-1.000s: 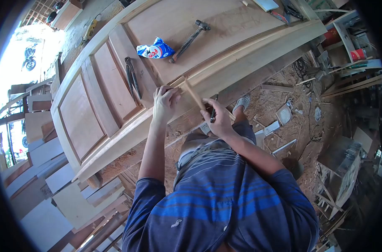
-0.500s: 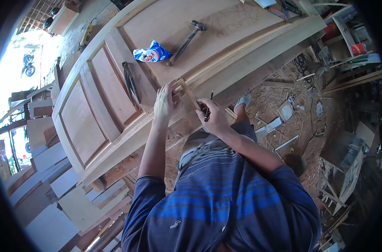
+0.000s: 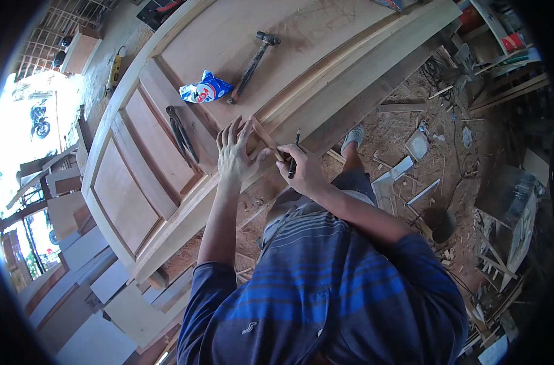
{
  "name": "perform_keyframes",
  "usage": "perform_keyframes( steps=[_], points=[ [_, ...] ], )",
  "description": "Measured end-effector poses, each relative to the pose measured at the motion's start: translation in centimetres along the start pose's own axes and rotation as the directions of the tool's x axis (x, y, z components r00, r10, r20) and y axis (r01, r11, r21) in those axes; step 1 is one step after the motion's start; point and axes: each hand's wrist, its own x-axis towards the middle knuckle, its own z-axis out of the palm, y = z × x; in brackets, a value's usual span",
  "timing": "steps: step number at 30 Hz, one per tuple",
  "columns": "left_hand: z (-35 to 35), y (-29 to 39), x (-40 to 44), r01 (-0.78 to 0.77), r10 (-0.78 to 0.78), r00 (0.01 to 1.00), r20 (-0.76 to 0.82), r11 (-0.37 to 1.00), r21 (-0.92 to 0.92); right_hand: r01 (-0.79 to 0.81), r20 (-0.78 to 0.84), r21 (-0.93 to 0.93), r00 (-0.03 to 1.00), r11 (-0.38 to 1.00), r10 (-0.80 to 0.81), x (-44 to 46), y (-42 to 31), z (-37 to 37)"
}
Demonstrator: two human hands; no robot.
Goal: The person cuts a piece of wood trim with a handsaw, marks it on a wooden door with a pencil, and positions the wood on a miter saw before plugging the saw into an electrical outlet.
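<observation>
My left hand is open with its fingers spread, over the near rail of a large wooden panel. Beside its fingertips, a short wooden strip lies across the rail. My right hand is closed around a dark pencil, which points up and away between the fingers. Its thumb and fingertips also touch the near end of the strip. The strip's underside and any mark beneath it are hidden.
On the panel lie a hammer, a blue-and-white plastic packet and black-handled pincers. Stacked boards stand at lower left. Wood scraps and shavings litter the floor at right. A yellow power tool rests beyond the panel.
My left hand has let go of the wooden strip and spread its fingers. My right hand keeps the pencil and stays at the strip's near end. The view has shifted slightly.
</observation>
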Motion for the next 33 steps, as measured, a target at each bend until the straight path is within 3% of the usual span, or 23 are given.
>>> perform_keyframes(
  steps=[8,27,33],
  points=[
    [0.13,-0.09,0.01,-0.014,0.014,1.0,0.007,0.999,-0.029,0.052,0.015,-0.01,0.999,0.999,-0.052,0.05,0.13,-0.07],
    [0.06,-0.22,0.16,-0.039,0.039,0.999,0.014,0.999,-0.025,-0.002,0.043,-0.011,0.999,1.0,0.003,-0.06,0.01,-0.2],
    [0.2,0.35,0.25,0.012,-0.012,0.999,0.032,1.0,0.014,0.022,0.03,-0.022,0.999,1.0,-0.021,-0.17,0.32,-0.05]
  ],
)
